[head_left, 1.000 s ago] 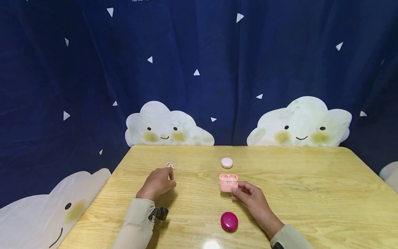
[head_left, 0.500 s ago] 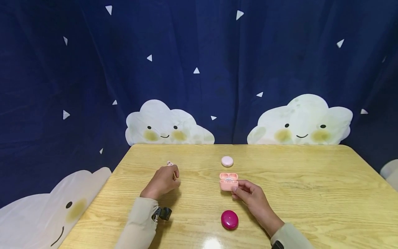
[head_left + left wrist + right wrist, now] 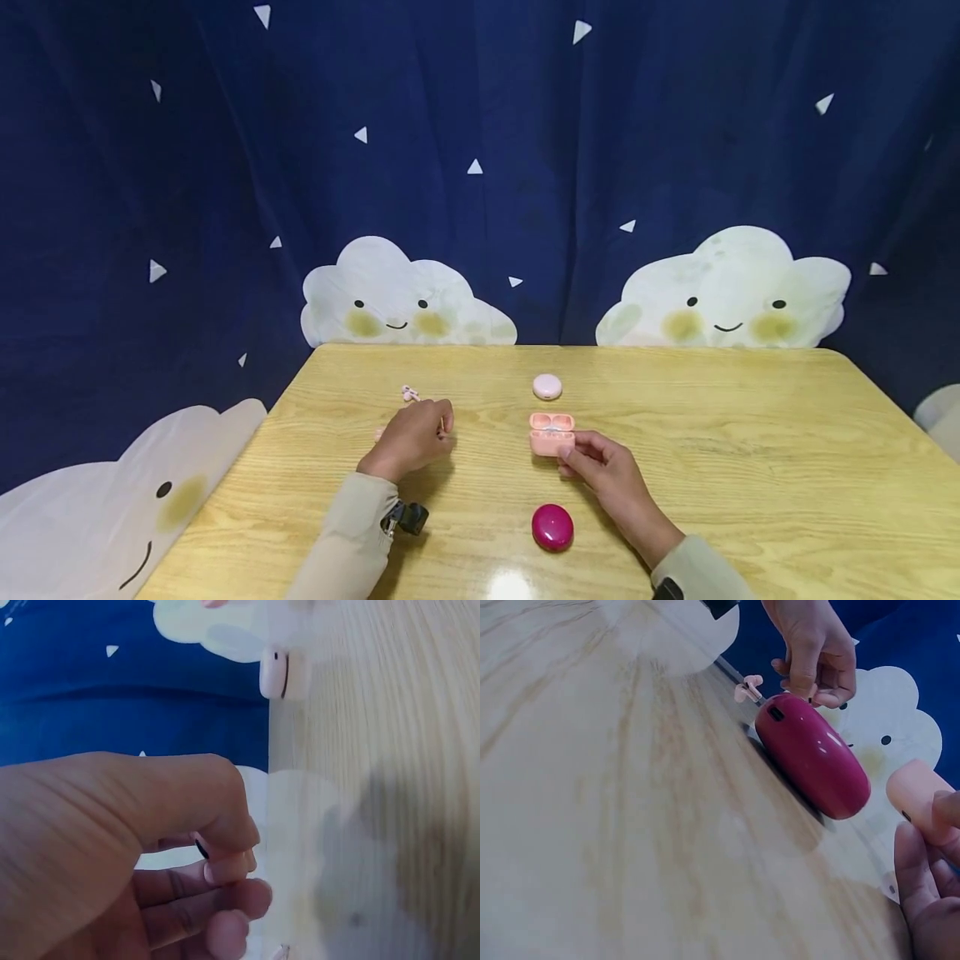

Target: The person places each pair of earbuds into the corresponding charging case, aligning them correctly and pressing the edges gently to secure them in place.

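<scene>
My left hand (image 3: 412, 437) is over the left part of the table, thumb and forefinger pinching a small pink earbud (image 3: 223, 868) that the fingers mostly hide. Just beyond that hand, other pale pink earbuds (image 3: 409, 393) lie on the wood. A bit of pink also shows beside its wrist. My right hand (image 3: 611, 475) grips the right side of a pink earbud case (image 3: 551, 444), whose lid is up. Nearer to me lies a magenta rounded case (image 3: 552, 527), closed. A pale pink round case (image 3: 547, 387) sits behind the raised lid.
The wooden table (image 3: 735, 450) reaches back to a dark blue curtain (image 3: 420, 100) with white triangles and smiling clouds. In the right wrist view, the magenta case stands between that camera and my left hand.
My left hand has moved to the right, away from the earbuds on the table, and these show more fully. The right hand and the case it holds have stayed put.
</scene>
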Available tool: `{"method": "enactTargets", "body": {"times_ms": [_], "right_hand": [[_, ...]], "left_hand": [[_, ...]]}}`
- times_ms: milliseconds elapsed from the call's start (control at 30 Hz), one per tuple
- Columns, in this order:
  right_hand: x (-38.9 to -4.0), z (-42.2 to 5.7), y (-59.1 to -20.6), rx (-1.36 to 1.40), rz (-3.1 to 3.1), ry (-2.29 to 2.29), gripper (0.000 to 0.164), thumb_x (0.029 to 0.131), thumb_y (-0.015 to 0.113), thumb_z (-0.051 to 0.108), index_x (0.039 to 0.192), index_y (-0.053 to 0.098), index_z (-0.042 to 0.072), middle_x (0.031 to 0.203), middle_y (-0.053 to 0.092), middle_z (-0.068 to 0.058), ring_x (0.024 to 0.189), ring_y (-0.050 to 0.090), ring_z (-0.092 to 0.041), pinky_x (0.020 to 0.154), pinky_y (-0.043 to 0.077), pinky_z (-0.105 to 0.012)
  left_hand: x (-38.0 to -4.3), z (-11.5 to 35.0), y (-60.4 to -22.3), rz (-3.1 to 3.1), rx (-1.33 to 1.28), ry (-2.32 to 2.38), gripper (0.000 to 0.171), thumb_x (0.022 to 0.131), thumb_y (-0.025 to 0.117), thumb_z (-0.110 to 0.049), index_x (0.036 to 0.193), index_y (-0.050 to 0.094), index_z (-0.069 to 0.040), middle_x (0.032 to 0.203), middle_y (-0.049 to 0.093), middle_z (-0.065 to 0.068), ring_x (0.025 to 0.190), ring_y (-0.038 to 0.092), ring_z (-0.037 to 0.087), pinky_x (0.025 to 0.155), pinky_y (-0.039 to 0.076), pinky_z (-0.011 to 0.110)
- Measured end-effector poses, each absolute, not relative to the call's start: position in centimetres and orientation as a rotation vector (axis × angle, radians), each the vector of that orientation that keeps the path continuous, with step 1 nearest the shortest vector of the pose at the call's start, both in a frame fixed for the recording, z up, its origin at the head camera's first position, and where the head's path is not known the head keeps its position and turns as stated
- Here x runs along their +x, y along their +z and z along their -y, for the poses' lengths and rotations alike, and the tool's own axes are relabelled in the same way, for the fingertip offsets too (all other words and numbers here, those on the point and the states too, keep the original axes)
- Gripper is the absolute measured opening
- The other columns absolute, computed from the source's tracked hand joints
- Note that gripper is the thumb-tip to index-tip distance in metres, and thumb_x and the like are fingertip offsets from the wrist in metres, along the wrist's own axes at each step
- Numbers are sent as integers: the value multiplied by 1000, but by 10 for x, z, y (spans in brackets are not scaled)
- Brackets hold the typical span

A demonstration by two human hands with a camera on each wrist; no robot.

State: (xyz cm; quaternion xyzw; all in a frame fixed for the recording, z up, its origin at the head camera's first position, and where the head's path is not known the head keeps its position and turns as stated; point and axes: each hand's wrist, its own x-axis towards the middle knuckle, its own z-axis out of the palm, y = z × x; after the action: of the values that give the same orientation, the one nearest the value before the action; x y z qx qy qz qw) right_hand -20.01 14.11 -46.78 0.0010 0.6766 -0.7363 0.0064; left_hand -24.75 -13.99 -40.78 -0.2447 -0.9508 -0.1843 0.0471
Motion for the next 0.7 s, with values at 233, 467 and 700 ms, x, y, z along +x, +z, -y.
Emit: {"method": "enactTargets", "body": {"times_ms": [233,467,700], "right_hand": [[-202,-139,-467,19,-2136,-2277,35,80,68,16,108,58,-2,96,60,-17,83,62,-28,73,52,-34],[-202,-138,-463,-5,-2154,-2255,35,80,67,17,109,58,-1,97,59,-17,85,61,-29,74,52,-35],[-204,-134,-458,16,-2172,-2242,35,80,67,18,109,58,1,98,58,-17,87,60,-27,74,52,-35]], "left_hand": [[-248,136,-403,2871,-787,-646,16,72,56,4,79,53,-10,59,37,-6,55,32,9,56,33,26],[-250,135,-396,2872,-824,-701,17,77,53,3,81,52,-13,54,35,-6,49,28,6,55,33,25],[-250,129,-387,2898,-820,-779,11,79,61,-3,82,53,-11,55,39,-6,50,32,6,52,33,22]]}}
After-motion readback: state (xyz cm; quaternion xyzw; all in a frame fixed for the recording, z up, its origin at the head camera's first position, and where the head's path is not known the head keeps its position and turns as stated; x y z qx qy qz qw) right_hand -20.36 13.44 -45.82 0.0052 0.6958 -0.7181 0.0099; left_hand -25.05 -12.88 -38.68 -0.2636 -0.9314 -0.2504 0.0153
